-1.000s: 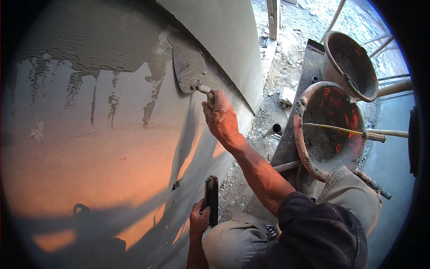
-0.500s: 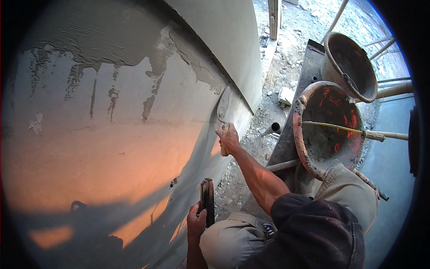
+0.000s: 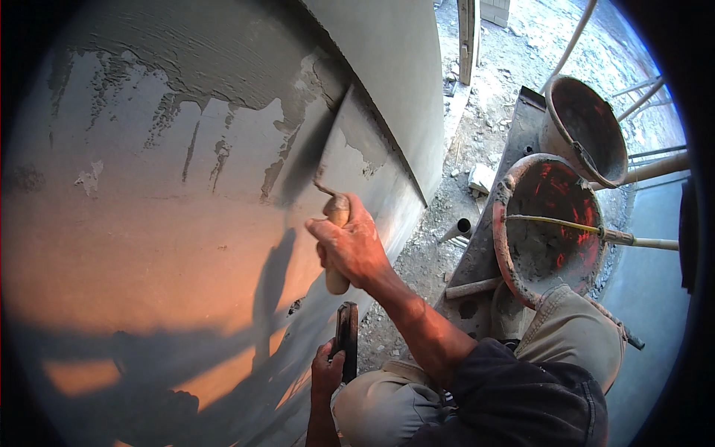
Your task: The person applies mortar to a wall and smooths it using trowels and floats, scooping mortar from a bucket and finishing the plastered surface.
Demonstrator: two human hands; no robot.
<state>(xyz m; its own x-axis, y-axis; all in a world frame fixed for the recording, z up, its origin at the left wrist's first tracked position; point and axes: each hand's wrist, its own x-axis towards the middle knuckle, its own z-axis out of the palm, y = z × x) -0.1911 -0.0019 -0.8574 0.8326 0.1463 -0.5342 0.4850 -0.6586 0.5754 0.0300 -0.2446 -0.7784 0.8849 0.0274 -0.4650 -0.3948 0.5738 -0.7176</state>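
Note:
My right hand (image 3: 351,248) is shut on the wooden handle of a steel trowel (image 3: 353,143). The trowel's grey, plaster-smeared blade lies flat against the wall (image 3: 171,246), just below a rough band of fresh grey plaster (image 3: 201,52). Low down near my knee, my left hand (image 3: 326,370) grips a dark flat tool (image 3: 346,337) held upright close to the wall. Below the plaster band the wall is bare and smooth, with patchy smears and my shadow on it.
To the right stands a red bucket (image 3: 514,246) holding grey mortar with a long-handled tool (image 3: 596,232) across it. A second red bucket (image 3: 557,112) sits behind it. Rubble covers the ground (image 3: 477,127), a short pipe (image 3: 462,227) lies there, and a wooden plank (image 3: 467,37) stands upright.
My right hand has come down the wall with the trowel, swinging out to the wall's corner and back, and the blade now stands above the hand. The left hand stays put.

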